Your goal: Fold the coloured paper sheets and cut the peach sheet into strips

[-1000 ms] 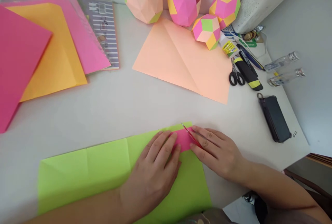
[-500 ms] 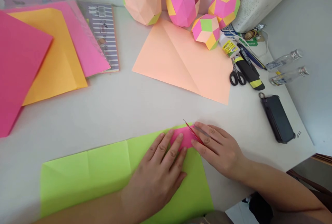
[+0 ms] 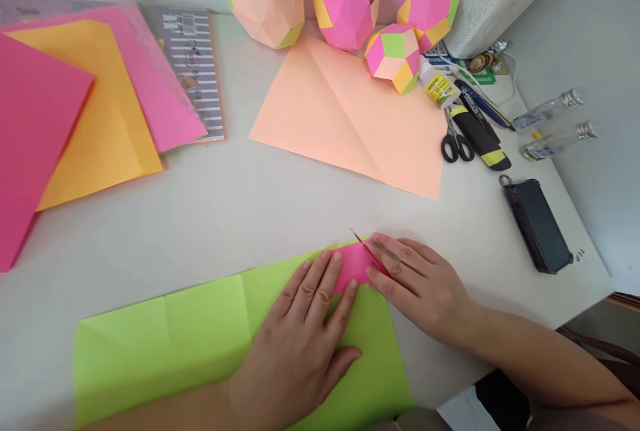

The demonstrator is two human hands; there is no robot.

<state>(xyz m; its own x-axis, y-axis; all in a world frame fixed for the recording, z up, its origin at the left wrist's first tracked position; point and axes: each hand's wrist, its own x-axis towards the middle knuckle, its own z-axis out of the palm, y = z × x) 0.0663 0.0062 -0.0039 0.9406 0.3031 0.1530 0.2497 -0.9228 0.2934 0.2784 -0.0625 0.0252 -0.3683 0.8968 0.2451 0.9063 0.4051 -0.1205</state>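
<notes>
Pink piece (image 3: 354,266) — partly hidden under hands (image 3: 305,331)

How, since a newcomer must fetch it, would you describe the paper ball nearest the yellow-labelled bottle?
At the back of the white table stand four faceted paper balls. The foremost ball overlaps the peach sheet, right beside the yellow-labelled bottle. It alone shows a green panel high on its front.

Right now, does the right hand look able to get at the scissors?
Likely yes: between the right hand and the scissors lie only flat peach paper and tabletop, though its fingers hold a thin red tool.
</notes>
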